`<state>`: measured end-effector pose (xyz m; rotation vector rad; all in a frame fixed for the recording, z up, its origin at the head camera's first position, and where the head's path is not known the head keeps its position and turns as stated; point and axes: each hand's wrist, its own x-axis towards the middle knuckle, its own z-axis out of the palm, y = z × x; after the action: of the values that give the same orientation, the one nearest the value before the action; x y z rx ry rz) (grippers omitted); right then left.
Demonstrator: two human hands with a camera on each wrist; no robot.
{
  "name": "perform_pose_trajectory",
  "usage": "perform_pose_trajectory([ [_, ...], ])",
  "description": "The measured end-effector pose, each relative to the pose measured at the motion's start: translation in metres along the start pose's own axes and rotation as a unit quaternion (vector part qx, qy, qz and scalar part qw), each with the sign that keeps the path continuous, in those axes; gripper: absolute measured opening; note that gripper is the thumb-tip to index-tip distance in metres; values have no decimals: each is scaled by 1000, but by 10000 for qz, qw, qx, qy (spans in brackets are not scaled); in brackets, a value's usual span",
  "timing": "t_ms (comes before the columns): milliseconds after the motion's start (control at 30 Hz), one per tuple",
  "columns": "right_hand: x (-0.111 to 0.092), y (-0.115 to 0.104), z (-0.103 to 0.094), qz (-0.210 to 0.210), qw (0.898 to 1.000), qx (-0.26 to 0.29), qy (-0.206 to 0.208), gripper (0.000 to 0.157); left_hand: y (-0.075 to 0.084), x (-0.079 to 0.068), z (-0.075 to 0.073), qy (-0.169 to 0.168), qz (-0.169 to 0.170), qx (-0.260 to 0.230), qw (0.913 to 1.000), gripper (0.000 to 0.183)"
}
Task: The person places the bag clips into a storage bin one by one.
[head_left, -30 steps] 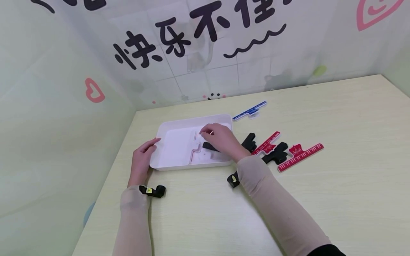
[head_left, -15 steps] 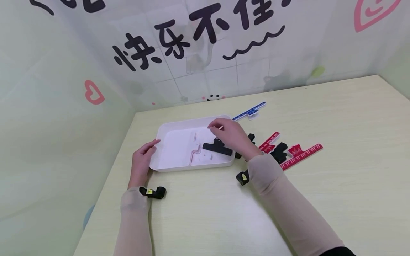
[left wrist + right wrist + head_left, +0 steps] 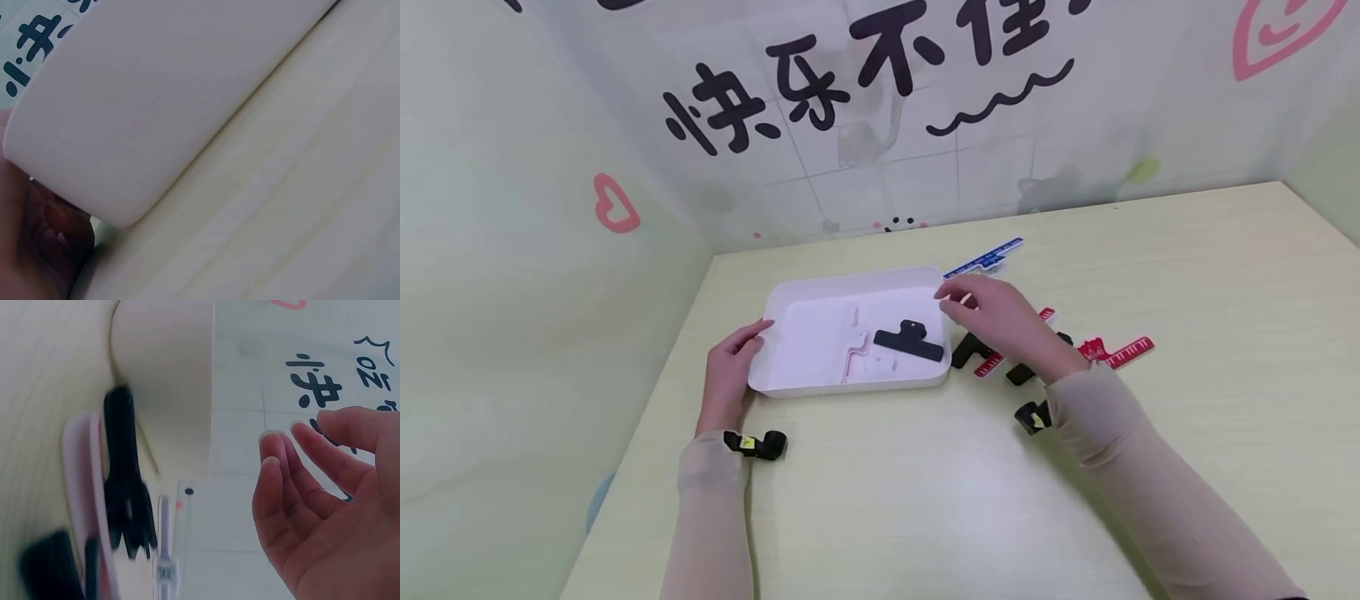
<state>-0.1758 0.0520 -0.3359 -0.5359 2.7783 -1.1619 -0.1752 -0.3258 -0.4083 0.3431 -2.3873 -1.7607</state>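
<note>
My left hand (image 3: 727,379) grips the left wall of a white tray (image 3: 820,389), its fingertips at the rim; in the left wrist view, its fingers (image 3: 59,219) are at the tray's corner. Inside the tray, a black long-jawed clip (image 3: 910,342) lies at the right beside a white clip with pink lines (image 3: 856,350). My right hand (image 3: 996,312) hovers by the tray's right rim, fingers loosely bent and nothing held. Beneath it on the table lie black clips (image 3: 972,348) and a red piano-key clip (image 3: 988,365), partly hidden by the hand and forearm.
Behind the tray's right corner lies a blue piano-key clip (image 3: 985,258). Another red clip (image 3: 1127,352) lies farther right, partly behind the sleeve. A printed cloth (image 3: 880,183) hangs along the table's back edge.
My right hand has moved right from over the tray to its right rim, uncovering the black clip inside. My left hand stays on the tray's left side.
</note>
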Motion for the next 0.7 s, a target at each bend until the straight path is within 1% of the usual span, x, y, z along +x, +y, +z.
perform_pose_trajectory([
  [133,-13,9,-11,-21,9996,-270,-36,30,2,1,0,26,80,-12,10000,25],
  [367,-31,23,-23,119,9981,-595,-83,33,3,3,-1,-1,-31,57,10000,25],
  [500,-42,32,-30,157,9964,-806,-212,36,2,2,-1,7,-30,64,10000,25],
  [700,-61,46,-42,301,9932,-1096,-260,39,0,0,-1,-18,-41,41,10000,25],
])
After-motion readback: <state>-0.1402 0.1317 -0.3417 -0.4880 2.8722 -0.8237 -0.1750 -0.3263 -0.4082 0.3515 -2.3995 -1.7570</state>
